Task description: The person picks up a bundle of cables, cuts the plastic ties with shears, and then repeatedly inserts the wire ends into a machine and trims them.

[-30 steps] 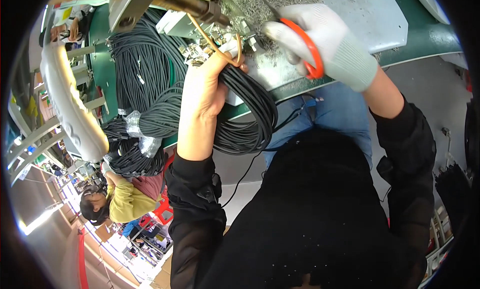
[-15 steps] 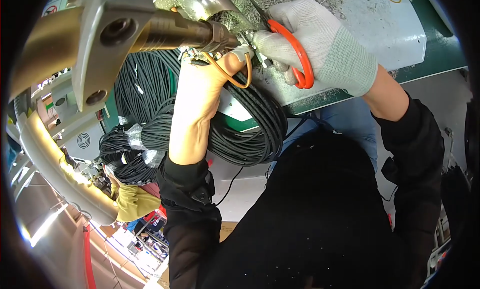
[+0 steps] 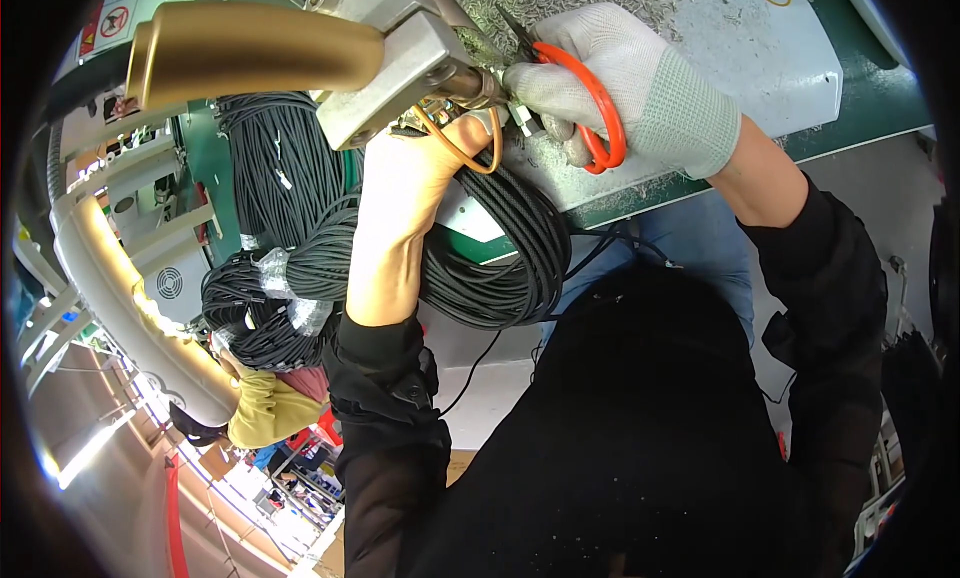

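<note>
Overhead, knit-gloved right hand [image 3: 625, 83] grips orange-handled scissors [image 3: 580, 98]; bare left hand [image 3: 425, 173] pinches thin orange wire [image 3: 470, 163]

Right hand [image 3: 625, 83] in a white knit cloth glove; scissors [image 3: 590, 118] have glossy orange plastic handles. Left hand [image 3: 430, 168] bare. Cable coils [image 3: 300, 268] matt black rubbery, taped. Bracket [image 3: 395, 63] dull cast metal; lever [image 3: 250, 48] at 11 o'clock glossy brass-coloured.

A metal machine head [image 3: 400, 58] crowds the bench's [image 3: 760, 68] left edge, black cable coils [image 3: 500, 268] hang below it; the bench's right corner lies open.
</note>
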